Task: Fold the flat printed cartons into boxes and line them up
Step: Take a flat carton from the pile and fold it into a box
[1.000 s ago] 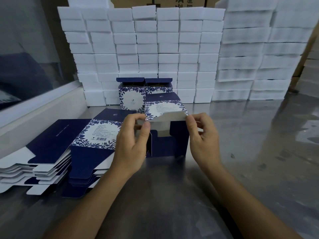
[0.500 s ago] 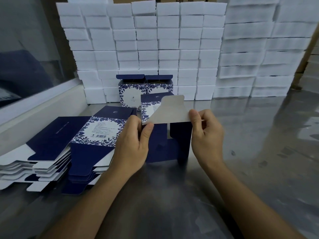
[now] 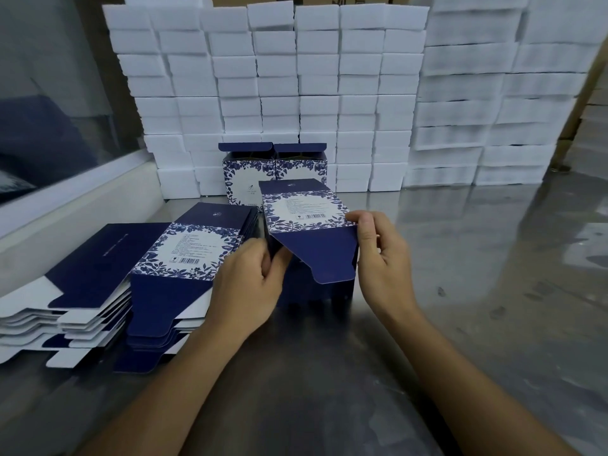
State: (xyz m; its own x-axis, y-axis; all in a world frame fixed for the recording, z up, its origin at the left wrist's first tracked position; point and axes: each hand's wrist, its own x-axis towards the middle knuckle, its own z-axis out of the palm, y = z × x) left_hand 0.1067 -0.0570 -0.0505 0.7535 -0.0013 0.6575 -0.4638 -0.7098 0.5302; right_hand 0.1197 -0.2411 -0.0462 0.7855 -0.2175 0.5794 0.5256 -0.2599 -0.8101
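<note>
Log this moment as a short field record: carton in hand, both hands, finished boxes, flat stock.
carton in hand: opened up, navy end flap folded toward the camera
left hand: grips carton's left edge
right hand: pinches carton's right edge
finished boxes: two, side by side behind
flat stock: two stacks at left

Left hand (image 3: 245,287) covers the near left corner of the carton (image 3: 306,222), so the fingertip grip there can't be read. Label text and barcode on the carton are too small to read. That carton blocks the lower front of the two folded boxes (image 3: 273,166) behind it. Stack of flat cartons (image 3: 65,291) left of the carton is cut by the left edge. Foam block wall (image 3: 296,77) behind the carton is cropped at the top.
</note>
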